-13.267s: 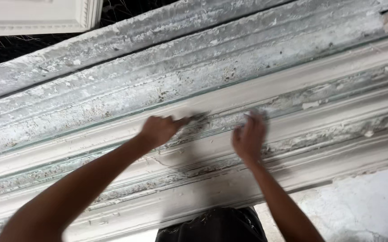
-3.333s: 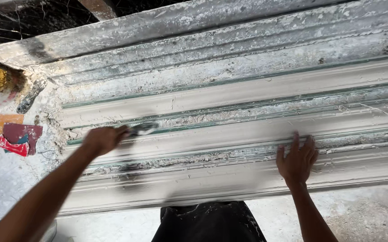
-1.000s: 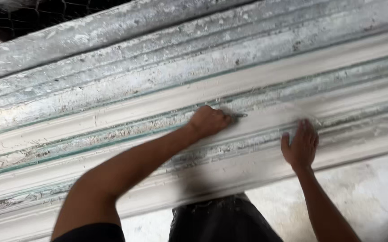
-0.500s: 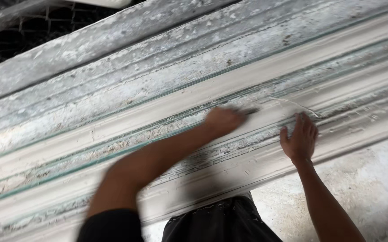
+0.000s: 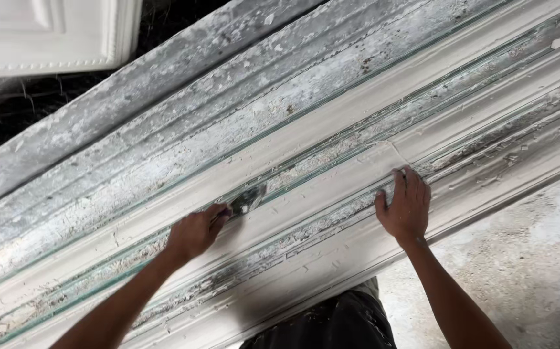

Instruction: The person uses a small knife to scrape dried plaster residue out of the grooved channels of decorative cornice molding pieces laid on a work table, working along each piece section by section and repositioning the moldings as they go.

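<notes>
While the long grey-white ribbed moulding form (image 5: 331,123) runs slantwise across the whole view, caked with flaking plaster, the left hand (image 5: 194,232) is curled tight around the handle of a small plaster-smeared metal scraper (image 5: 247,199), whose blade lies against a groove in the middle of the form. The right hand (image 5: 406,207) rests flat with fingers spread on a smooth white plaster strip (image 5: 331,187), gripping nothing. A white framed plaster panel (image 5: 47,32) sits at the upper left, and dusty grey floor (image 5: 525,271) shows at the lower right
</notes>
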Action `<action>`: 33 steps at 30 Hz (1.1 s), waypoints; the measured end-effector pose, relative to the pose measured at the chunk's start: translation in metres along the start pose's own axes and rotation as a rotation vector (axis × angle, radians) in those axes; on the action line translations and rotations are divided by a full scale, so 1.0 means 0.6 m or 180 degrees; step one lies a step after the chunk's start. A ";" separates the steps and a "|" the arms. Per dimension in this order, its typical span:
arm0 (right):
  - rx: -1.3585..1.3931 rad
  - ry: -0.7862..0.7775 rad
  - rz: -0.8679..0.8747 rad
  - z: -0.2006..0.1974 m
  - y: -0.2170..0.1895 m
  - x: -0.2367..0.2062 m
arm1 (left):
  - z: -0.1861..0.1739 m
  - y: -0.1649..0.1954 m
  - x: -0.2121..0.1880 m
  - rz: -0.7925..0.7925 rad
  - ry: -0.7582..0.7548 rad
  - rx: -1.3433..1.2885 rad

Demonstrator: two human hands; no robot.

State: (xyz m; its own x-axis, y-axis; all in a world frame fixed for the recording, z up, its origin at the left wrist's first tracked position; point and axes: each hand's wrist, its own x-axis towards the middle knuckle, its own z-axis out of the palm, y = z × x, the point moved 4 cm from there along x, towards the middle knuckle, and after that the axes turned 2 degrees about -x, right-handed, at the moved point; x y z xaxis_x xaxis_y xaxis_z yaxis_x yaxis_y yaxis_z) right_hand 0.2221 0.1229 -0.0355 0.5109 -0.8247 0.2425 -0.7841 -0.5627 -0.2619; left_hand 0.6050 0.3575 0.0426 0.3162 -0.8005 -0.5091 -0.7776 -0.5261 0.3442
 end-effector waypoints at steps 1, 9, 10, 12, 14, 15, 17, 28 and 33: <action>-0.0060 0.0059 -0.0014 -0.002 0.001 0.003 | 0.001 0.014 0.009 -0.0055 0.0010 0.0170; 0.0262 -0.0235 -0.0110 0.011 0.029 -0.006 | 0.066 0.457 0.295 0.0436 0.0311 -0.0053; 0.0391 -0.0226 -0.0233 0.014 0.042 -0.007 | 0.071 0.491 0.325 0.0454 0.0320 -0.0182; 0.0566 -0.0196 -0.0473 0.019 0.095 0.010 | 0.086 0.517 0.352 0.0840 0.0387 -0.0329; 0.0693 -0.0240 -0.0685 0.014 0.184 0.038 | 0.100 0.478 0.331 0.1102 0.0334 -0.0141; 0.0511 -0.0288 -0.0575 0.011 0.244 0.065 | 0.105 0.441 0.308 0.1196 0.0299 0.0159; 0.0297 -0.0123 -0.0521 -0.006 0.376 0.133 | 0.128 0.323 0.238 -0.0181 -0.0810 0.0135; -0.0289 0.0098 -0.0250 -0.014 0.544 0.212 | 0.129 0.533 0.332 0.1964 0.0362 0.2105; -0.0169 0.0031 -0.0375 -0.032 0.546 0.213 | 0.129 0.621 0.441 0.2059 0.0399 0.1883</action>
State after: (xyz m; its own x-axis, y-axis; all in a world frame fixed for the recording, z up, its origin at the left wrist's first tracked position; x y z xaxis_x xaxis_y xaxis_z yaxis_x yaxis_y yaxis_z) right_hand 0.0238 -0.1657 -0.0722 0.5974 -0.7523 0.2777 -0.7364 -0.6518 -0.1813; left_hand 0.3570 -0.0280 -0.0251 -0.2528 -0.9336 -0.2539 -0.9674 0.2476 0.0528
